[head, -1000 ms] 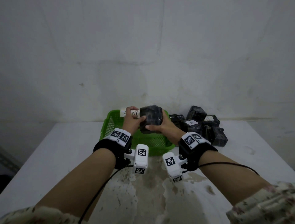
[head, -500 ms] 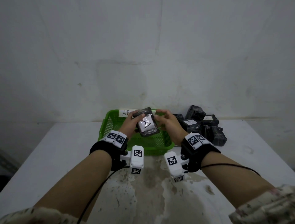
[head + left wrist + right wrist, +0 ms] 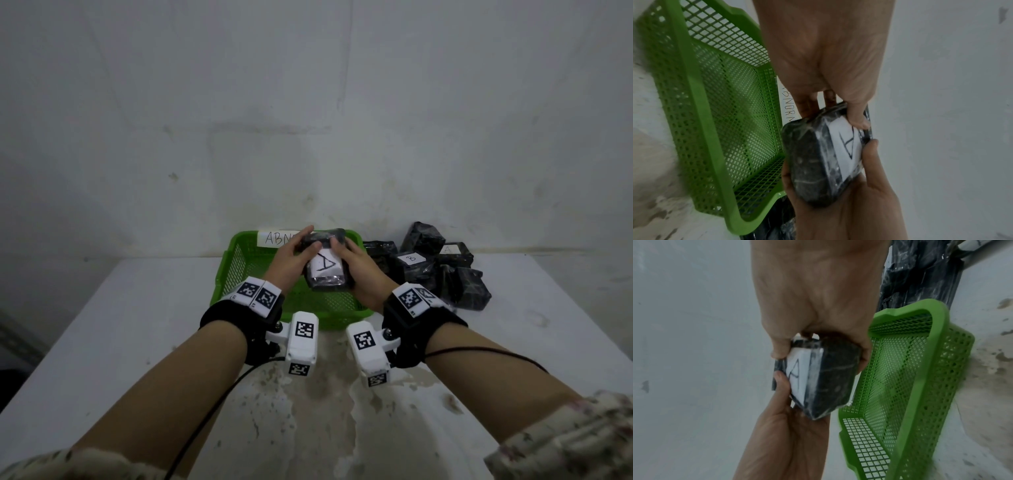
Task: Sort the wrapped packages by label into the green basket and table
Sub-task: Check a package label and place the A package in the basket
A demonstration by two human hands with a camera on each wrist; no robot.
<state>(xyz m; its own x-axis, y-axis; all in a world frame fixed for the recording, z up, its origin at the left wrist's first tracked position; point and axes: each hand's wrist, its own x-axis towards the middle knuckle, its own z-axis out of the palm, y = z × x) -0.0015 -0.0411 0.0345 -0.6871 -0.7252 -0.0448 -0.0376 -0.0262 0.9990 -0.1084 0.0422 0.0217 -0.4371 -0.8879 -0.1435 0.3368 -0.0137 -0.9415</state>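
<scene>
Both my hands hold one black wrapped package (image 3: pixel 325 270) just above the green basket (image 3: pixel 236 263), its white label marked "A" facing up. My left hand (image 3: pixel 298 248) grips its left side, thumb on top. From the right, my right hand (image 3: pixel 354 265) grips the other side. In the left wrist view the package (image 3: pixel 818 165) sits between my left hand (image 3: pixel 838 100) and my right hand (image 3: pixel 863 203), beside the basket (image 3: pixel 701 113). The right wrist view shows the package (image 3: pixel 830 378), the right hand (image 3: pixel 818 331) and the basket (image 3: pixel 920 386).
A pile of black wrapped packages (image 3: pixel 445 277) lies right of the basket, one labelled "B" (image 3: pixel 412 257), another "A" (image 3: pixel 448 249). A white tag (image 3: pixel 277 237) reading "ABN…" is on the basket's far rim. The white table (image 3: pixel 137 325) meets a wall behind.
The package has been turned in my hands: a second ago its dark side faced me, now the "A" label faces up. Both hands stay over the basket.
</scene>
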